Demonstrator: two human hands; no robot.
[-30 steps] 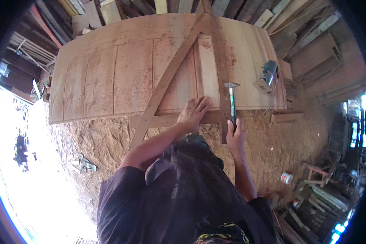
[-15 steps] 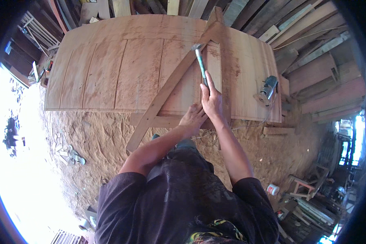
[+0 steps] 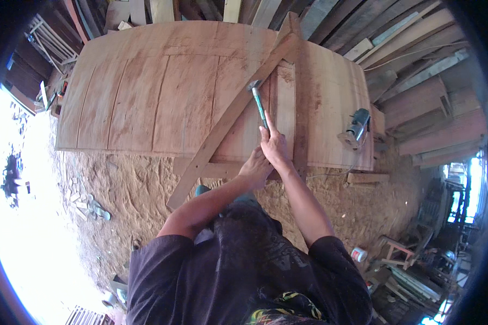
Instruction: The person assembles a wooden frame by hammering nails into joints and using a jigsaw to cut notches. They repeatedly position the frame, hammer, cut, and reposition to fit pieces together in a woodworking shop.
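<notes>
My right hand [image 3: 275, 147] is closed around the green handle of a hammer [image 3: 259, 106]. The hammer's dark head lies over the slanting bar of a wooden A-shaped frame [image 3: 222, 116]. Directly below it, my left hand [image 3: 256, 169] is bent over the frame's near crossbar, its fingertips partly hidden beside my right hand. What those fingers grip cannot be made out. Under the frame is a wide wooden panel [image 3: 184, 103] with dark joint lines and patches of sawdust.
A corded power tool [image 3: 357, 129] lies at the panel's right end. Stacked boards [image 3: 417, 49] fill the far right, and more planks stand behind the panel. Sawdust covers the ground [image 3: 124, 179]. A white tub [image 3: 358, 254] and a small wooden stand [image 3: 398, 250] are at the lower right.
The hammer head has come nearer to me and slightly left. My right hand has drawn a little closer and left with it; my left hand stays by the crossbar.
</notes>
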